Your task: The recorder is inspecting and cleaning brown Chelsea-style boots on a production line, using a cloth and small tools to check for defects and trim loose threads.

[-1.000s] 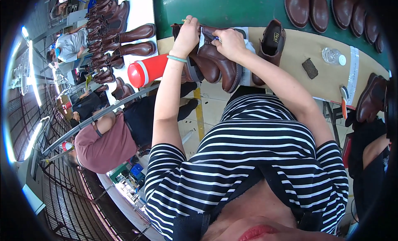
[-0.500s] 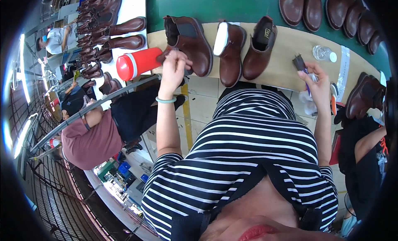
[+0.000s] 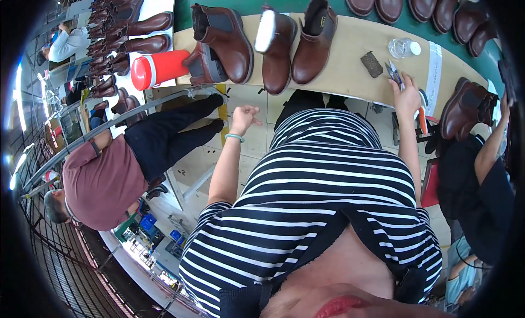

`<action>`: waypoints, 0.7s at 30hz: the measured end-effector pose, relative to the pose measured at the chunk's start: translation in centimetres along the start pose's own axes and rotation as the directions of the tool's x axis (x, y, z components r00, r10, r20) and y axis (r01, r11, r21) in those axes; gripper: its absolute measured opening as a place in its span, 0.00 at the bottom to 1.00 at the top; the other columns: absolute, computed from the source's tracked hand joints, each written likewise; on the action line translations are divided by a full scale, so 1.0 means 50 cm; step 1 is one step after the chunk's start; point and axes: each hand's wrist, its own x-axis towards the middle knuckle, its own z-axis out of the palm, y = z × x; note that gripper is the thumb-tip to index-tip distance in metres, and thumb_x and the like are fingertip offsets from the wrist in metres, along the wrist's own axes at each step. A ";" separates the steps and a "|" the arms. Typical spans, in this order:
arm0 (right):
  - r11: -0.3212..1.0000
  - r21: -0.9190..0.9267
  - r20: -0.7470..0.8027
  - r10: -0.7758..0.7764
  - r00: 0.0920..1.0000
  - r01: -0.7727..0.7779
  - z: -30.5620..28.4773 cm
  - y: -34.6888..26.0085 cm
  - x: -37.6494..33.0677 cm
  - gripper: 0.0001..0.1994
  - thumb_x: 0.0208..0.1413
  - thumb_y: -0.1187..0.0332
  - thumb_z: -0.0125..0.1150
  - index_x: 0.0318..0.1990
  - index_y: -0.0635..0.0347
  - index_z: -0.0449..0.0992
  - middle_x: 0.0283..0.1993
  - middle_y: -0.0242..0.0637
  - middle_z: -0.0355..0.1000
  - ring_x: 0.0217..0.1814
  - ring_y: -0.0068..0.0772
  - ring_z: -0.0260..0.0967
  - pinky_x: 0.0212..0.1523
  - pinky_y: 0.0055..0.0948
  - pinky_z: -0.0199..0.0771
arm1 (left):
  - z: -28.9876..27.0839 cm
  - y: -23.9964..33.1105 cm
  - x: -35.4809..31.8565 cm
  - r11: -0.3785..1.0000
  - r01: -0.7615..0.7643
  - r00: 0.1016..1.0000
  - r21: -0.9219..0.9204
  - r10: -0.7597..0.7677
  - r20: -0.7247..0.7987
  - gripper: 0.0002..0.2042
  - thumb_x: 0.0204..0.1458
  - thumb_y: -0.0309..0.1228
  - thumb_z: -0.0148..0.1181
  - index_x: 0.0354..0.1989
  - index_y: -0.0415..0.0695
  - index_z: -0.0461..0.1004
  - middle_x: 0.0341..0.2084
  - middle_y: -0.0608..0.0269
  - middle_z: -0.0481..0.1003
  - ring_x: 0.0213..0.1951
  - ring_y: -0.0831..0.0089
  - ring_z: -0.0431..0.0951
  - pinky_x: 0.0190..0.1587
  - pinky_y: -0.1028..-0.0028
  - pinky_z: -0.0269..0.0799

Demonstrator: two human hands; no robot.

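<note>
The tool (image 3: 393,71) lies at the right hand (image 3: 406,98), its near end between thumb and fingers, which are drawn nearly together on it; whether the table (image 3: 344,53) bears some of its weight, I cannot tell. It should prove light and stiff, easy to steer with the fingertips alone, with little risk of breaking; if it is metal, as its sheen suggests, it may slide a little in a damp grip. The safest hold looks to be the near end, since the far end seems narrow and perhaps sharp. Slim and greyish, it appears to split into two prongs pointing away from the grip and slightly left, with a bluish tint closer to the fingers; finer detail is too small to read. Just beyond the grip to the left is a dark block (image 3: 372,64), and straight beyond it a clear bottle (image 3: 403,48). The left hand (image 3: 244,119) hangs well apart, fingers loosely bent around nothing.
</note>
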 end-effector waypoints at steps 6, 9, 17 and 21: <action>0.796 0.577 0.159 -0.328 0.931 0.182 -0.044 -0.047 -0.051 0.16 0.50 0.69 0.62 0.48 0.59 0.76 0.45 0.42 0.75 0.42 0.39 0.75 0.43 0.34 0.75 | 0.071 0.033 -0.016 0.836 0.031 0.997 -0.548 0.009 0.071 0.28 0.59 0.50 0.50 0.52 0.33 0.66 0.47 0.45 0.70 0.50 0.57 0.75 0.48 0.61 0.74; 0.487 0.734 0.676 -0.453 0.582 -0.474 -0.013 -0.119 -0.066 0.18 0.51 0.75 0.60 0.51 0.66 0.72 0.45 0.43 0.75 0.35 0.29 0.75 0.34 0.24 0.76 | 0.097 0.032 -0.007 0.557 0.081 0.969 -0.827 0.149 0.195 0.34 0.58 0.55 0.48 0.59 0.35 0.57 0.56 0.42 0.62 0.61 0.52 0.63 0.60 0.54 0.64; 0.300 0.433 0.801 -0.560 0.211 -0.850 0.172 -0.249 -0.066 0.18 0.53 0.68 0.64 0.50 0.66 0.72 0.39 0.37 0.75 0.19 0.15 0.62 0.18 0.15 0.62 | 0.163 0.045 0.044 0.143 0.018 0.989 -0.990 0.141 0.038 0.33 0.53 0.54 0.56 0.52 0.32 0.63 0.49 0.47 0.68 0.54 0.55 0.69 0.61 0.57 0.65; 0.171 0.419 0.826 -0.480 0.296 -0.892 0.139 -0.294 -0.071 0.15 0.52 0.58 0.67 0.37 0.61 0.74 0.24 0.28 0.68 0.15 0.16 0.57 0.11 0.16 0.51 | 0.151 0.076 0.033 0.183 -0.015 0.990 -0.983 0.139 0.011 0.32 0.50 0.55 0.60 0.50 0.37 0.66 0.46 0.50 0.70 0.47 0.60 0.72 0.52 0.64 0.71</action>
